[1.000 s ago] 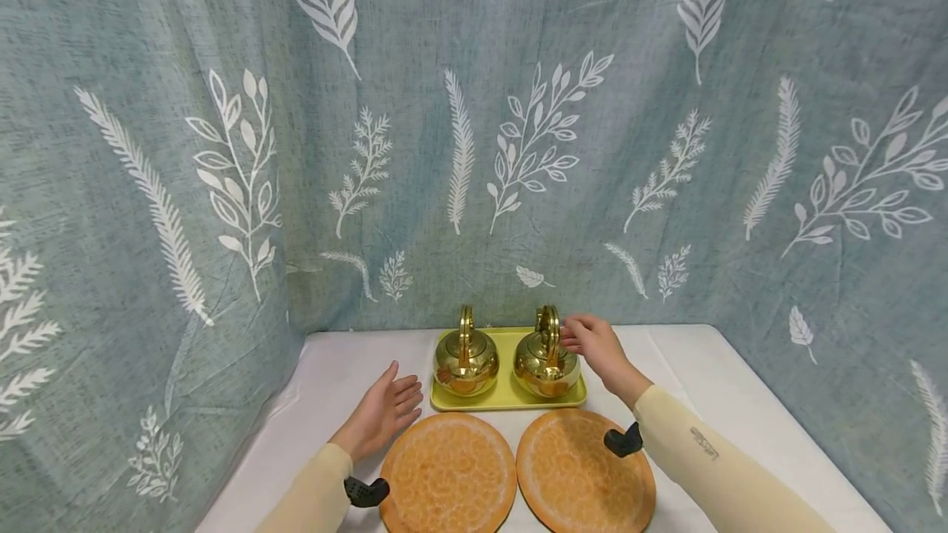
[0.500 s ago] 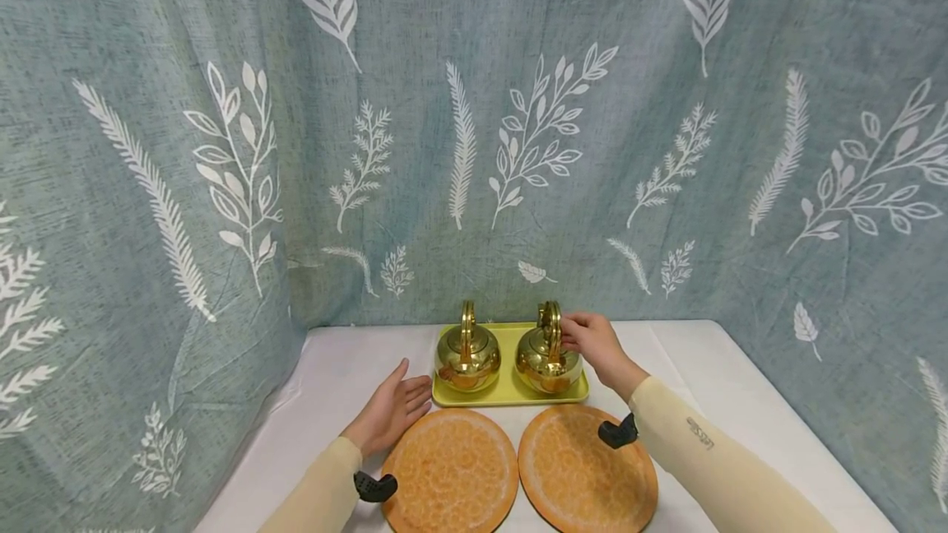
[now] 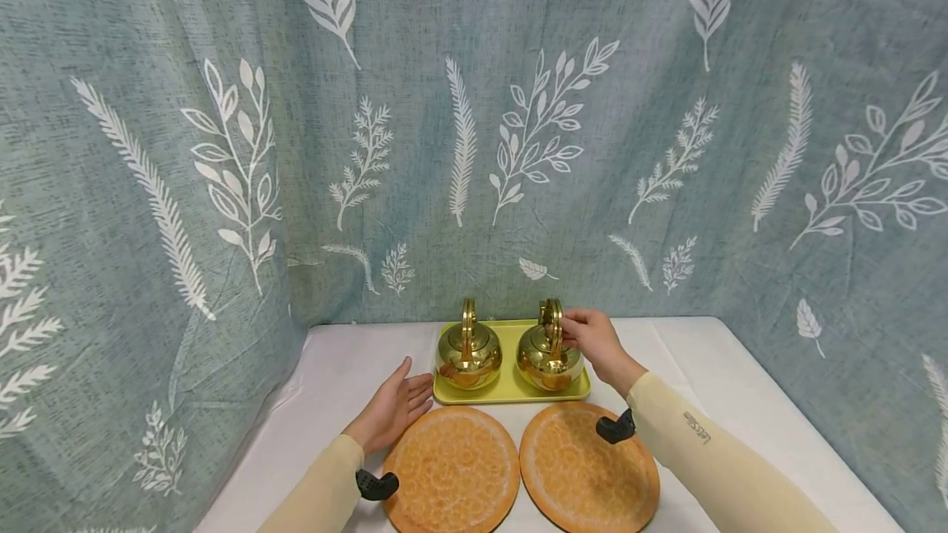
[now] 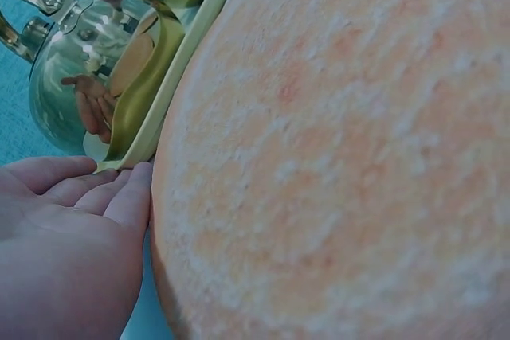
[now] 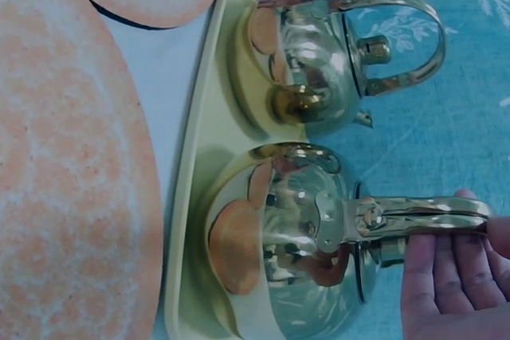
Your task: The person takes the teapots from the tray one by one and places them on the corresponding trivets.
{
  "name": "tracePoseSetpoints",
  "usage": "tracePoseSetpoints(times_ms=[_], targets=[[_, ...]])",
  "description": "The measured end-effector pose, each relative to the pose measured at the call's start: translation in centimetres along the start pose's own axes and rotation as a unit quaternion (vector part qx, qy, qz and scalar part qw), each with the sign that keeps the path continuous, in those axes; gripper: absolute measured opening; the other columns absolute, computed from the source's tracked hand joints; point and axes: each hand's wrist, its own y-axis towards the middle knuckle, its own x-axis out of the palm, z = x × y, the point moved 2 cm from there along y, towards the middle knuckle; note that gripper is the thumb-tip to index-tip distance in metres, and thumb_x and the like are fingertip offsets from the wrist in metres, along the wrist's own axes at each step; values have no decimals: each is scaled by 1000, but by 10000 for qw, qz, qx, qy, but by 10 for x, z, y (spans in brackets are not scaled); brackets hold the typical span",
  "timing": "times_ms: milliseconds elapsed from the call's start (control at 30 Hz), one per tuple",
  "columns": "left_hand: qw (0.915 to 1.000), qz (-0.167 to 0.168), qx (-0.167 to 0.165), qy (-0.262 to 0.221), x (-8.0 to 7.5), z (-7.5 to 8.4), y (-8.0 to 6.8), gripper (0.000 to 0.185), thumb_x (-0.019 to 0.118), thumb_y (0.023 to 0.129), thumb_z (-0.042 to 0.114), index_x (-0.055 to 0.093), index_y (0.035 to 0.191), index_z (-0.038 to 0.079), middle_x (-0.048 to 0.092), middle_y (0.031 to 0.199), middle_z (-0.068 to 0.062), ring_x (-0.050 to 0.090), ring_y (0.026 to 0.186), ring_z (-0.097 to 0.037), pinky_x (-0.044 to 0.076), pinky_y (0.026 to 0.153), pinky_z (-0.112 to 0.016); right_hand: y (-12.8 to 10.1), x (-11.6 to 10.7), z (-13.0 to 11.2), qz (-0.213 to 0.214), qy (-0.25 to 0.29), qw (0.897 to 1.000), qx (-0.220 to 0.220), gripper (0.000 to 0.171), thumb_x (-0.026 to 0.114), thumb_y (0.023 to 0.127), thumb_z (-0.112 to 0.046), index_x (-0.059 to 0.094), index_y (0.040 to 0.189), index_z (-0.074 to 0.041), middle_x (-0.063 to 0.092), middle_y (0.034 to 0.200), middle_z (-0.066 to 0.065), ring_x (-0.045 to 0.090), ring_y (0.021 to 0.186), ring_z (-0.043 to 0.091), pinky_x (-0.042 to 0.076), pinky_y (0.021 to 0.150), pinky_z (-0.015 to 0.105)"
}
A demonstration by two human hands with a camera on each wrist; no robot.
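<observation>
From the head view, a yellow tray (image 3: 511,389) sits on the white table (image 3: 741,385), near the leafy curtain (image 3: 222,146). Two shiny gold kettles stand in the tray, side by side. The left kettle (image 3: 468,349) stands alone with its handle straight up. The right kettle (image 3: 549,352) has the right hand (image 3: 595,338) on it. The fingers curl around the top of its handle. In front of the tray lie two round orange mats, the left mat (image 3: 450,471) and the right mat (image 3: 588,469). The left hand (image 3: 394,410) lies flat on the table, just beside the left mat and the tray corner. Its fingers are straight and close together, and it holds nothing.

From the left wrist view, the fingertips (image 4: 131,197) of the left hand (image 4: 68,252) touch the edge of the left mat (image 4: 343,165) and reach right up to the tray (image 4: 163,93) rim. The left kettle (image 4: 88,61) stands in the tray, just past the fingers.

From the right wrist view, both kettles stand in the tray (image 5: 199,165). The fingers (image 5: 454,264) of the right hand (image 5: 462,276) wrap around the handle of the right kettle (image 5: 279,252). The kettle's bottom rests on the tray. The left kettle (image 5: 319,65) stands next to it, not touched.
</observation>
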Motion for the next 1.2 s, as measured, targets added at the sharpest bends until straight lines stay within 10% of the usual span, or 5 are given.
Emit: tracePoseSetpoints(times_ms=[1200], targets=[[9999,131,-4,2,-1,0,2,110,37,111,71,8,164,-21,3,173,-39,6,162,-49,17,132,-55,-1,-1,4,16,77,9999,-88,27,57,114,-8,71,126,11,74,115,19,71,97,22,60,100,51]])
